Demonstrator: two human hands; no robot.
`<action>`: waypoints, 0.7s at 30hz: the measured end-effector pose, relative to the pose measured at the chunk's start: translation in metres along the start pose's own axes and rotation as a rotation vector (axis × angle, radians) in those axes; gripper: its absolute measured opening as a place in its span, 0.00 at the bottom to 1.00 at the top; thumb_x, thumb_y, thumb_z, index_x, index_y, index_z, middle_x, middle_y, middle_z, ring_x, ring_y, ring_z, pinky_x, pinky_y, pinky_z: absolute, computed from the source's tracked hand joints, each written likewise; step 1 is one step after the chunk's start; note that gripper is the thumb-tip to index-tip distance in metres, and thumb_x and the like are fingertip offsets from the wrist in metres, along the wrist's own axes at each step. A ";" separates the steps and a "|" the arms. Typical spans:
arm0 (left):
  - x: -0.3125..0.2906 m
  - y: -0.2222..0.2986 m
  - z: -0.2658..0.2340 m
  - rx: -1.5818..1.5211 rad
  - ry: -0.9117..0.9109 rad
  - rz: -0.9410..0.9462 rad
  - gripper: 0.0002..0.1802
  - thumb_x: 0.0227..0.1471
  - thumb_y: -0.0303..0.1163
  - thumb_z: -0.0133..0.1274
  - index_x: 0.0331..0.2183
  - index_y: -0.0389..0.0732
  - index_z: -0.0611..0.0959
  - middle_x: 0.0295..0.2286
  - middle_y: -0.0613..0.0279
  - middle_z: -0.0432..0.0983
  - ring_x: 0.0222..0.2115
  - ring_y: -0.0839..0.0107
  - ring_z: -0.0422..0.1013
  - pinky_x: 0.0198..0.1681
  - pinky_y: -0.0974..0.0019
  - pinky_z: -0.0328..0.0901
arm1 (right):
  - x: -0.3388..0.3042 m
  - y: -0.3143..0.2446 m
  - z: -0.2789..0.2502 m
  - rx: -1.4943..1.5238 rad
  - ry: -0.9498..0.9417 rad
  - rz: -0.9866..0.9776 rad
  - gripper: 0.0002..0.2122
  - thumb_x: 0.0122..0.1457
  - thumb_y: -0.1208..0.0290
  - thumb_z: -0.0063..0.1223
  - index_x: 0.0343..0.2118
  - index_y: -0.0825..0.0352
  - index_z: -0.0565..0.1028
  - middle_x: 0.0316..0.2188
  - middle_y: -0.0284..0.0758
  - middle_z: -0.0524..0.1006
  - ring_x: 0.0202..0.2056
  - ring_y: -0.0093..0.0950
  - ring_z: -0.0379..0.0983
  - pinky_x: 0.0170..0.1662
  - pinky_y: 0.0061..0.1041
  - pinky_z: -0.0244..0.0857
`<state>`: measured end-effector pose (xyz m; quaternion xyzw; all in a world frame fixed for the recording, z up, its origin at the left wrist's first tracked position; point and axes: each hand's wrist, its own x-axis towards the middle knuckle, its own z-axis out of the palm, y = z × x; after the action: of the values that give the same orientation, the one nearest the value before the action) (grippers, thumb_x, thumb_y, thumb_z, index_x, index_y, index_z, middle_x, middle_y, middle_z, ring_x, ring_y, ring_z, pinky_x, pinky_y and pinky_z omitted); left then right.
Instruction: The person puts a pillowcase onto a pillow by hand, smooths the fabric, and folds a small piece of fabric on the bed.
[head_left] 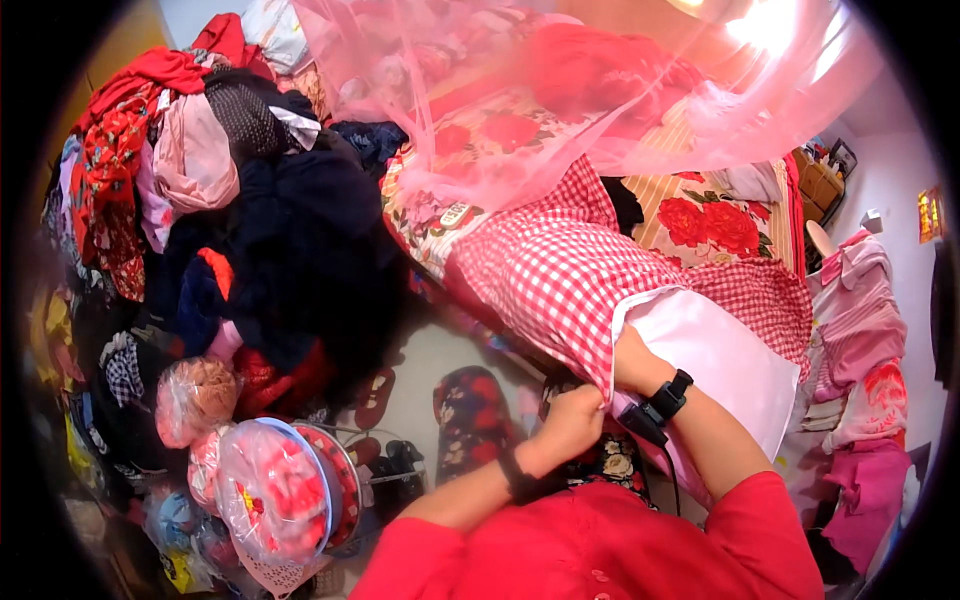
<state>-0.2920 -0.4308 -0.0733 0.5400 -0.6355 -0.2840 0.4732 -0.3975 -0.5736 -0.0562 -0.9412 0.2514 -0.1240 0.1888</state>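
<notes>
A red-and-white checked cloth (pixel 560 262) with a plain white underside (pixel 710 350) lies from the bed's edge down over my lap. At its near left edge my left hand (pixel 572 425) is closed in a fist, pinching the hem. My right hand (pixel 638 362) reaches in under the turned-back edge, against the white side. Its fingers are hidden by the cloth, so their grip does not show. A dark band is on each wrist, and a cable hangs from the right one.
A bed with a flowered sheet (pixel 655 215) stands ahead beneath a pink net (pixel 640 150). Piled clothes (pixel 300 240) rise at the left. Plastic-bagged bundles (pixel 270 490) and shoes (pixel 400 458) sit lower left. Folded pink clothes (pixel 858 300) are stacked at the right.
</notes>
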 end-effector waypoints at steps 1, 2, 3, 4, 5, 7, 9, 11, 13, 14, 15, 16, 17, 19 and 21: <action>-0.008 -0.002 0.000 -0.001 -0.020 -0.015 0.03 0.44 0.22 0.48 0.26 0.34 0.76 0.26 0.42 0.72 0.30 0.43 0.70 0.32 0.49 0.65 | 0.002 0.009 0.018 -0.160 0.033 -0.138 0.24 0.53 0.61 0.54 0.53 0.63 0.70 0.53 0.43 0.69 0.55 0.41 0.64 0.57 0.37 0.56; -0.012 0.001 0.001 -0.005 -0.053 -0.015 0.03 0.43 0.22 0.48 0.25 0.34 0.75 0.26 0.42 0.72 0.30 0.43 0.70 0.33 0.49 0.65 | 0.002 0.023 0.035 -0.326 0.080 -0.262 0.26 0.55 0.61 0.53 0.57 0.62 0.67 0.59 0.42 0.64 0.60 0.38 0.58 0.63 0.35 0.49; -0.017 -0.003 0.002 -0.004 -0.048 -0.026 0.03 0.43 0.22 0.48 0.25 0.34 0.75 0.26 0.42 0.72 0.30 0.43 0.70 0.33 0.49 0.65 | 0.010 0.026 0.047 -0.031 -0.061 -0.181 0.26 0.59 0.64 0.49 0.61 0.61 0.63 0.63 0.39 0.58 0.64 0.33 0.51 0.66 0.31 0.41; -0.010 0.003 0.019 -0.012 -0.096 0.027 0.03 0.43 0.22 0.48 0.25 0.33 0.75 0.26 0.42 0.72 0.30 0.43 0.70 0.32 0.49 0.65 | -0.012 0.105 0.091 0.365 -0.094 0.180 0.23 0.60 0.67 0.47 0.59 0.62 0.65 0.63 0.39 0.59 0.64 0.33 0.52 0.66 0.30 0.42; -0.014 -0.005 0.020 0.020 -0.097 0.025 0.03 0.43 0.22 0.48 0.25 0.33 0.75 0.25 0.41 0.72 0.30 0.42 0.70 0.32 0.49 0.64 | -0.010 0.113 0.113 0.373 -0.098 0.181 0.23 0.60 0.67 0.47 0.59 0.62 0.65 0.63 0.39 0.59 0.64 0.33 0.52 0.66 0.30 0.42; -0.017 -0.013 0.022 -0.025 -0.082 -0.011 0.03 0.44 0.23 0.49 0.25 0.32 0.74 0.25 0.41 0.72 0.29 0.41 0.70 0.32 0.49 0.64 | -0.007 0.120 0.131 0.288 -0.107 0.098 0.20 0.56 0.66 0.51 0.51 0.65 0.70 0.53 0.42 0.66 0.54 0.35 0.60 0.58 0.30 0.50; -0.021 -0.018 0.022 -0.068 -0.066 -0.134 0.06 0.45 0.25 0.50 0.25 0.31 0.74 0.23 0.40 0.71 0.26 0.43 0.71 0.30 0.50 0.64 | -0.007 0.120 0.140 0.205 -0.105 0.025 0.17 0.52 0.65 0.54 0.43 0.67 0.75 0.43 0.45 0.72 0.44 0.38 0.67 0.50 0.31 0.59; -0.022 -0.024 0.019 -0.086 -0.173 -0.151 0.06 0.45 0.26 0.50 0.26 0.31 0.75 0.22 0.41 0.72 0.24 0.47 0.71 0.29 0.52 0.64 | -0.012 0.121 0.137 0.111 -0.092 -0.023 0.15 0.48 0.64 0.58 0.35 0.70 0.80 0.34 0.48 0.78 0.35 0.40 0.75 0.42 0.32 0.68; -0.050 -0.052 -0.021 -0.025 -0.219 -0.221 0.09 0.46 0.28 0.50 0.29 0.32 0.77 0.21 0.43 0.73 0.22 0.58 0.72 0.27 0.57 0.65 | 0.008 0.022 0.060 0.529 -0.361 0.056 0.17 0.53 0.68 0.55 0.45 0.70 0.75 0.44 0.42 0.76 0.45 0.32 0.71 0.51 0.30 0.63; -0.041 -0.034 -0.034 -0.009 -0.297 -0.265 0.10 0.47 0.31 0.51 0.29 0.32 0.78 0.23 0.45 0.74 0.24 0.55 0.73 0.29 0.57 0.66 | -0.006 -0.014 -0.004 0.684 -0.438 0.197 0.18 0.56 0.70 0.53 0.50 0.69 0.72 0.49 0.39 0.74 0.50 0.29 0.69 0.56 0.29 0.60; -0.034 -0.024 -0.040 0.086 -0.306 -0.204 0.12 0.48 0.32 0.52 0.30 0.33 0.78 0.24 0.45 0.75 0.26 0.54 0.73 0.31 0.58 0.66 | -0.026 -0.025 -0.042 0.740 -0.141 0.293 0.15 0.53 0.70 0.53 0.43 0.70 0.75 0.39 0.41 0.76 0.39 0.30 0.71 0.45 0.30 0.64; -0.032 -0.016 -0.049 0.186 -0.299 -0.163 0.13 0.48 0.34 0.54 0.31 0.33 0.79 0.25 0.46 0.75 0.28 0.53 0.74 0.32 0.58 0.67 | -0.041 -0.024 -0.059 0.796 0.141 0.371 0.12 0.50 0.70 0.52 0.35 0.71 0.77 0.28 0.43 0.78 0.28 0.31 0.73 0.33 0.31 0.68; -0.018 0.011 -0.058 0.209 -0.289 -0.161 0.14 0.49 0.37 0.55 0.33 0.35 0.80 0.28 0.48 0.76 0.31 0.52 0.74 0.35 0.58 0.67 | -0.055 0.000 -0.072 0.650 0.326 0.529 0.14 0.52 0.69 0.54 0.40 0.72 0.76 0.33 0.41 0.78 0.34 0.29 0.73 0.40 0.31 0.67; -0.010 0.021 -0.062 0.082 -0.046 -0.081 0.16 0.48 0.35 0.56 0.39 0.36 0.79 0.32 0.51 0.76 0.33 0.54 0.73 0.38 0.57 0.67 | -0.072 0.048 -0.092 0.143 0.618 0.607 0.18 0.53 0.65 0.56 0.42 0.73 0.75 0.38 0.43 0.77 0.40 0.35 0.73 0.46 0.33 0.66; 0.016 0.024 -0.056 0.086 0.031 -0.007 0.18 0.48 0.33 0.56 0.41 0.36 0.78 0.34 0.51 0.75 0.35 0.54 0.72 0.39 0.57 0.67 | -0.090 0.091 -0.092 -0.224 0.734 0.544 0.19 0.51 0.62 0.56 0.40 0.73 0.76 0.38 0.48 0.77 0.40 0.42 0.74 0.45 0.37 0.65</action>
<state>-0.2504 -0.4315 -0.0258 0.5663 -0.6377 -0.2496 0.4586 -0.5419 -0.6269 -0.0235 -0.7496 0.5510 -0.3666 0.0102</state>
